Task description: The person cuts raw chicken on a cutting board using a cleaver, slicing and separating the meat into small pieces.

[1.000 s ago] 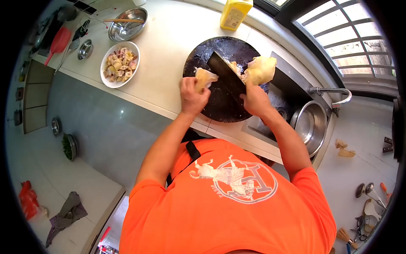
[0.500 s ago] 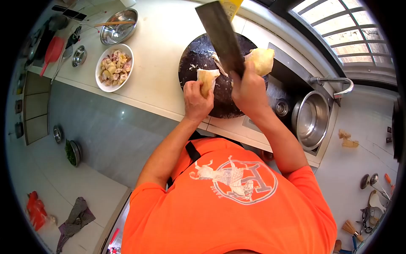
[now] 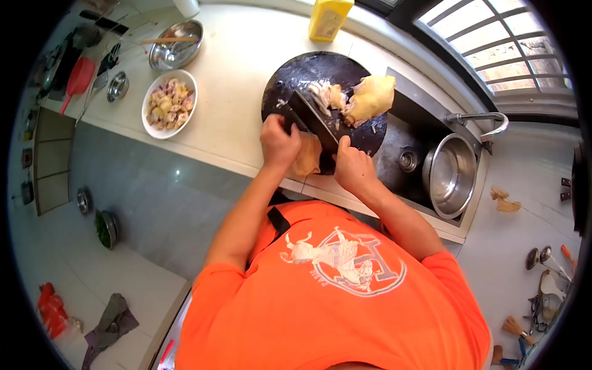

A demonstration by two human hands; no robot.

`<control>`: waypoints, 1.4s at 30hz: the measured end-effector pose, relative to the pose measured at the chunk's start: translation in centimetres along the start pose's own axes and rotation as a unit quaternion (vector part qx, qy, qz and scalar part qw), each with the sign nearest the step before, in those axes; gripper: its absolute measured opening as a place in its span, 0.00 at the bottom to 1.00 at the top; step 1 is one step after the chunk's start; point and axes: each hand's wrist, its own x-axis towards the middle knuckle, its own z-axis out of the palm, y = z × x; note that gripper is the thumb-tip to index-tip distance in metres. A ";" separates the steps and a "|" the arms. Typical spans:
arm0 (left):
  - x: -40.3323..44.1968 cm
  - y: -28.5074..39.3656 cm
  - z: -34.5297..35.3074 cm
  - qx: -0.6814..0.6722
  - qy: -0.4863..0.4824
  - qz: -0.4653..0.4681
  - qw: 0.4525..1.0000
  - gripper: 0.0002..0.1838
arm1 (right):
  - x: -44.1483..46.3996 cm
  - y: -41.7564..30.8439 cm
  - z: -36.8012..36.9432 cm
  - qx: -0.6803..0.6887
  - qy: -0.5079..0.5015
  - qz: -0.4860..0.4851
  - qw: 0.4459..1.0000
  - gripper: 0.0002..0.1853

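A round dark chopping board [image 3: 287,71] lies on the counter. My right hand [image 3: 356,165] is wrapped round the handle of a cleaver [image 3: 314,125], whose blade is low over the board, slanting up to the left. My left hand [image 3: 280,143] has its fingers curled against a piece of chicken [image 3: 308,155] at the board's near edge, close beside the blade. Beyond the blade are small chopped chicken bits [image 3: 327,97]. A larger yellow-skinned chunk of chicken [image 3: 372,98] rests at the board's right. Whether the blade touches the held piece is hard to see.
Left on the counter stand a white bowl of chicken pieces [image 3: 145,110] and a steel bowl [image 3: 174,57]. To the right is a sink [image 3: 390,150] with a steel basin [image 3: 455,179] and a tap [image 3: 481,118]. A yellow container [image 3: 330,20] stands behind the board.
The cleaver has come down from its raised position to the board. My left hand has drawn the chicken piece nearer to me, and chopped bits now show behind the blade.
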 end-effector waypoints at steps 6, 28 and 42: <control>-4.1 2.2 -0.3 0.069 -0.084 0.157 0.982 0.20 | 1.0 0.8 -1.3 0.071 0.041 -0.008 0.997 0.15; -6.0 2.4 1.5 0.048 -0.120 0.077 0.989 0.22 | -0.9 0.5 1.3 0.047 0.034 0.002 0.998 0.18; -6.0 1.8 0.7 0.008 -0.072 0.094 0.993 0.19 | -1.8 -0.2 -3.5 0.102 0.199 -0.065 0.973 0.16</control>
